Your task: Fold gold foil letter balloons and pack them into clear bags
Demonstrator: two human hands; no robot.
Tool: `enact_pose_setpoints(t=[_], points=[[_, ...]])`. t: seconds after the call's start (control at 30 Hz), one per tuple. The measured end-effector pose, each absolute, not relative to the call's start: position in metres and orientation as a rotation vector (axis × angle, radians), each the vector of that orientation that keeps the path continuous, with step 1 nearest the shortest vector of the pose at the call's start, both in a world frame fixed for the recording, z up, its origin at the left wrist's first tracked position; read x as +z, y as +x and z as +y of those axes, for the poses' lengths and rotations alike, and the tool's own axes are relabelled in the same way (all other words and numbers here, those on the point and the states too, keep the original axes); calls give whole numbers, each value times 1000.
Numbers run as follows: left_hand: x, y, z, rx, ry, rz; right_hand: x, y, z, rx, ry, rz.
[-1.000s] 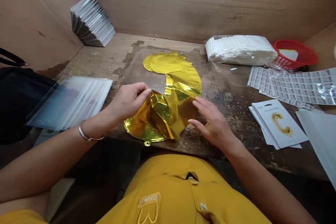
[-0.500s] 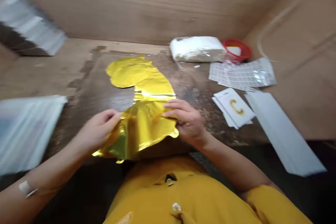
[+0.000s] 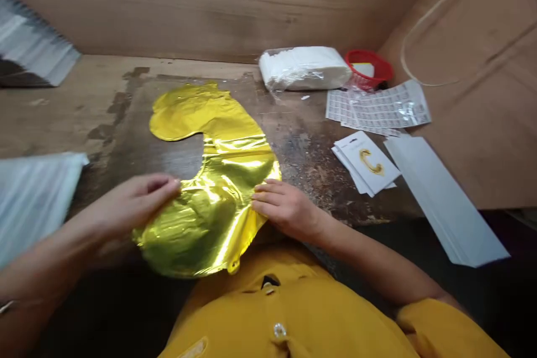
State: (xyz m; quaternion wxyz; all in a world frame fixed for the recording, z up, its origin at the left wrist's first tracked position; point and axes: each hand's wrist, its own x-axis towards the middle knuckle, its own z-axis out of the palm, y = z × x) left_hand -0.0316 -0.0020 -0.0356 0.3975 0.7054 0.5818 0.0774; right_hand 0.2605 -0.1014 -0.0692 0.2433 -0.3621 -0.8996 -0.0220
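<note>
Foil balloon (image 3: 235, 162): shiny gold, brt streaks, darker olive patches
Table (image 3: 302, 168): dk brown, mottled; lt tan patch
Wall (image 3: 188, 11): lt brown
Basket (image 3: 382, 71): red
Wrapped pack (image 3: 310, 67): wht, clear wrap
Label sheets (image 3: 390, 106): pale gray, small repeating grid
Top card (image 3: 361, 162): wht w/ gold "C"
Shirt (image 3: 327, 313): mustard yel
Plastic bags (image 3: 33, 196): pale blue-wht, faint stripes

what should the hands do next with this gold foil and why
I'd sweep the right hand lightly across the gold foil shape while the left hand steadies its edge: bright creases cross its middle, and the right hand rests at its outer curve.
</note>
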Motion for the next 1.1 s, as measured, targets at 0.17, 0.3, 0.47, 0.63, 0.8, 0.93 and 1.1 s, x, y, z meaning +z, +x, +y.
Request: enact_pose_setpoints(t=[0.17,0.3,0.47,0.63,0.8,0.93,1.1], points=[[-47,-5,45,686,2536,815,-69,257,-99,359,-983,-2486],[-70,37,42,415,2718,342,-57,250,-107,577,-1061,-2453],[-67,36,16,326,2234,711,-20,250,-87,999,-1229,-2186],[-70,13,9,344,2033,1062,-21,252,-4,1219,-1525,-1622],[-86,-1,16,346,2742,655,-54,250,65,1026,-1813,-1800],[-88,-7,21,380,2878,698,-56,249,85,683,-1797,-2129],[-90,-4,30,370,2852,586,-55,237,104,641,-1708,-2180]])
